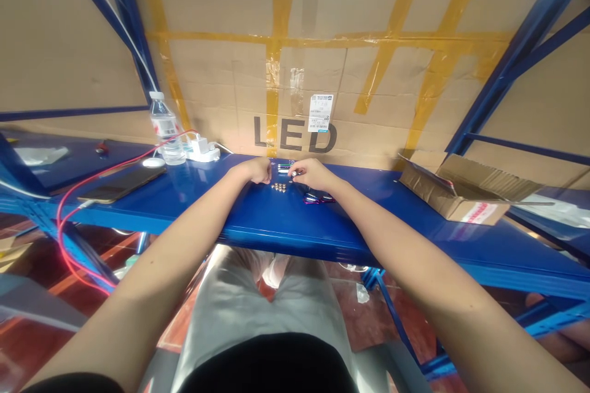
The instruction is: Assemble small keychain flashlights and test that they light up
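Head view, near to far. Light trousers [216, 313] sit below the front edge of the blue worktop [276, 221]. Both forearms reach over it to one spot near its middle.

Closest small stuff there: dark shiny pieces [311, 199] with purplish edges, lying just under the right hand. Left of them, a tight cluster of copper-coloured ends [279, 186] sits between the two hands, a bit on the near side.

Right hand [311, 173]: grip together, thumb and fingers apparently clamped on a small cylinder [294, 174]; it's tiny at this range, so not certain. Left hand [259, 170]: fingers curled down beside the cluster, tips hidden, can't tell if that grip holds anything. Just beyond the cluster, silvery cylinders [283, 168] lie side by side between the hands.

Step in hand, my read: handling the small cylinders one at a time. Next move calls for a light fingertip pinch and careful placing; a knock could scatter the cluster.

Further out: phone [124, 185] on the left, open carton [477, 212] on the right, then bottle [166, 135], white power strip [203, 152], and the taped cardboard sheet [369, 73] marked LED at the back.
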Demonstrator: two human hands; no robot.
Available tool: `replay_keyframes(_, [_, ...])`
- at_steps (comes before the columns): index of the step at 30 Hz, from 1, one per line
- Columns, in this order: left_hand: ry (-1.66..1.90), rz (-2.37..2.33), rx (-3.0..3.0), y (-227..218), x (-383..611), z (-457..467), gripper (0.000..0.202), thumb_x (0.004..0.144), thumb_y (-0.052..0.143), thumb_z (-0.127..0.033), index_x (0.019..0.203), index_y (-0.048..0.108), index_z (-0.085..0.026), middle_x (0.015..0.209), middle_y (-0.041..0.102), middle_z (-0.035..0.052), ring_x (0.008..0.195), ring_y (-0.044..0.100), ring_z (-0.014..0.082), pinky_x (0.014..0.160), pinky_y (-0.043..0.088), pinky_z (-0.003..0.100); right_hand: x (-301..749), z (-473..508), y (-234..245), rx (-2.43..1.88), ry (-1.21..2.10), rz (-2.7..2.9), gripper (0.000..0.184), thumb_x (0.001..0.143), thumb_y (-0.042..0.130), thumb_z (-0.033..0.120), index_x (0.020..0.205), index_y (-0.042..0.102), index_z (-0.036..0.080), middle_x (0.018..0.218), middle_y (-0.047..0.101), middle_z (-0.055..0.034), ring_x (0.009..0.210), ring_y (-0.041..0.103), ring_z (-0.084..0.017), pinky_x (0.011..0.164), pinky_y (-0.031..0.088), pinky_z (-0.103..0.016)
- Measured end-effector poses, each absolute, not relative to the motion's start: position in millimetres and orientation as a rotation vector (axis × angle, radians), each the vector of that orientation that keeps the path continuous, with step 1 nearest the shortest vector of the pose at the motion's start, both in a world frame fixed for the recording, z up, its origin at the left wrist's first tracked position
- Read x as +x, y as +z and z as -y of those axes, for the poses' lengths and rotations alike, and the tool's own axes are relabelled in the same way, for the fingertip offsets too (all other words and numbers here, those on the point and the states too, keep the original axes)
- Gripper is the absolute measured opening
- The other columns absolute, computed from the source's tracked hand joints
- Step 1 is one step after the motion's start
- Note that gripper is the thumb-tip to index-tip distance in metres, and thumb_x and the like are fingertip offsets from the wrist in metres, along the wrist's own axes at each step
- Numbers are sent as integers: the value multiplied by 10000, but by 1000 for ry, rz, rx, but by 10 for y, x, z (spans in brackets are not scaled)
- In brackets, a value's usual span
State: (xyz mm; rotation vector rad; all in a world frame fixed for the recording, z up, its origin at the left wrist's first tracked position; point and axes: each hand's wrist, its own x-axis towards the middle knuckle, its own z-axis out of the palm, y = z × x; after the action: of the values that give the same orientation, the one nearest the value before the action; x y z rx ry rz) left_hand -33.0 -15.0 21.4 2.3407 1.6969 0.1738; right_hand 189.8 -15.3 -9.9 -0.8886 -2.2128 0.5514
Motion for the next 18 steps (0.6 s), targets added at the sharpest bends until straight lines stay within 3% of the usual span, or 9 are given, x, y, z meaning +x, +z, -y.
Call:
replay_keyframes(6, [179, -1667, 2307, 257, -325, 232, 193, 573, 648, -11, 660, 700, -175, 582, 651, 11, 557, 585, 167, 584, 465, 263, 1900, 141, -103, -875, 458, 2286, 189, 730, 709, 119, 868, 815, 192, 986, 796, -76, 917, 710, -248, 877, 550, -399])
replay_keyframes(10, [182, -1747, 2301, 285, -337, 254, 150, 614, 721, -72, 719, 701, -177, 556, 627, -3, 543, 584, 159, 583, 475, 248, 1878, 152, -100, -834, 667, 2170, 132, 719, 746, 164, 846, 782, 171, 905, 792, -65, 876, 717, -232, 868, 561, -384])
replay_keyframes(13, [127, -1770, 2319, 289, -343, 238, 153, 638, 739, -108, 778, 719, -168, 616, 672, 14, 569, 605, 157, 586, 477, 234, 1872, 166, -103, -855, 893, 2083, 153, 699, 801, 204, 839, 763, 158, 844, 791, -60, 852, 732, -234, 865, 575, -387])
replay_keyframes(18, [16, -1770, 2340, 291, -333, 227, 171, 648, 680, -64, 792, 730, -141, 764, 743, 57, 618, 627, 146, 571, 455, 210, 1880, 195, -110, -892, 993, 2040, 179, 676, 833, 192, 837, 765, 157, 902, 809, -83, 909, 747, -251, 927, 571, -404])
